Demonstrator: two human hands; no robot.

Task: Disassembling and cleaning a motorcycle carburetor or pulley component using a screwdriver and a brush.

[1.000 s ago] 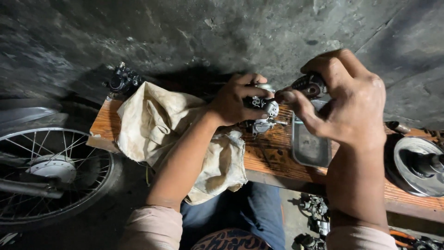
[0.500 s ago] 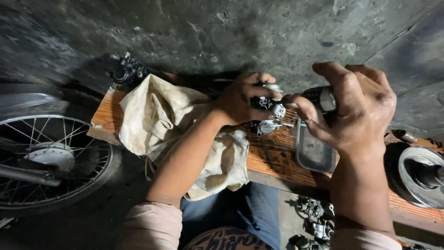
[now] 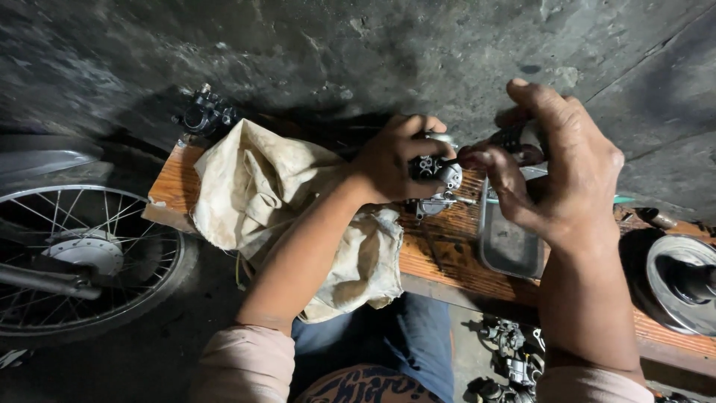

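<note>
Two bare hands work over a narrow wooden tabletop [image 3: 447, 261]. Nearest the viewer: blue-trousered knees under the near edge, and small dark metal parts [image 3: 511, 362] on the floor beside them. A stained cream cloth [image 3: 276, 201] covers the tabletop's left end and hangs over the near edge. A shallow grey metal tray [image 3: 511, 242] sits right of centre, near the far edge. Left hand [image 3: 395, 160] closed around a small metal carburettor [image 3: 438, 179], held just above the tabletop middle. Right hand [image 3: 556, 175] pinches a dark-handled tool [image 3: 514, 142]; its thin tip meets the carburettor. Spoked wheel [image 3: 74, 261] off the left end; round metal dish [image 3: 682, 280] at the right end. A dark metal fitting [image 3: 203, 113] lies at the far left corner.
</note>
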